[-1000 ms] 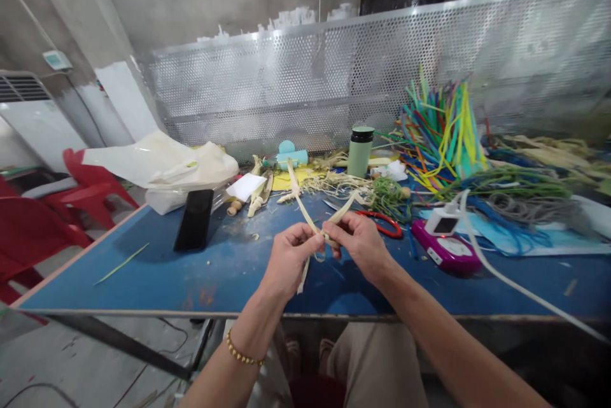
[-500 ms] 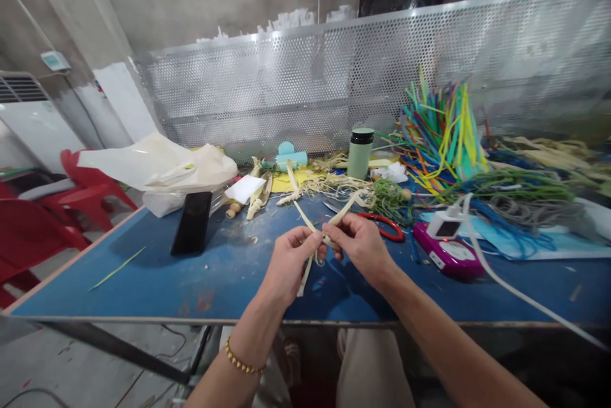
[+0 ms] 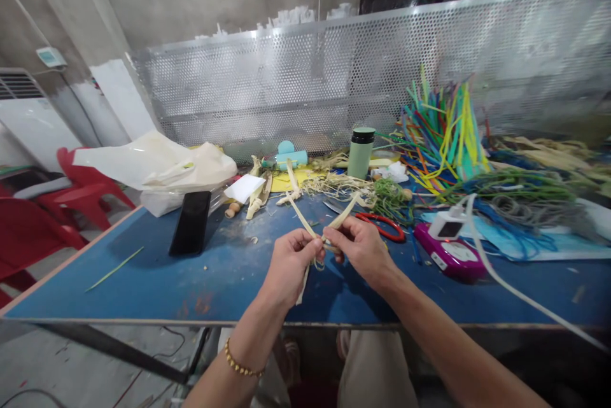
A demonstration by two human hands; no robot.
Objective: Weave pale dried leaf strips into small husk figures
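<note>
Pale dried husk strips [image 3: 344, 213] cross between my two hands, over the front part of the blue table [image 3: 229, 274]. My left hand [image 3: 292, 263] pinches them from the left, thumb on top, and one end hangs down below it. From the right, my right hand [image 3: 359, 244] pinches the same strips close to the crossing. Two ends stick up and away from me in a V. A thin loop dangles just under the fingertips. The exact crossing is partly hidden by my thumbs and fingers.
Scissors with red handles [image 3: 382, 227] lie beyond my right hand, near a purple device [image 3: 449, 254] with a white cable. A black phone [image 3: 191, 223] lies left. Behind stand a green flask [image 3: 361, 153], coloured strips [image 3: 449, 134] and a plastic bag [image 3: 181, 169].
Both hands stay together on the husk strips with only slight finger movement. The left strip's raised end leans a little further left, and the view has shifted slightly.
</note>
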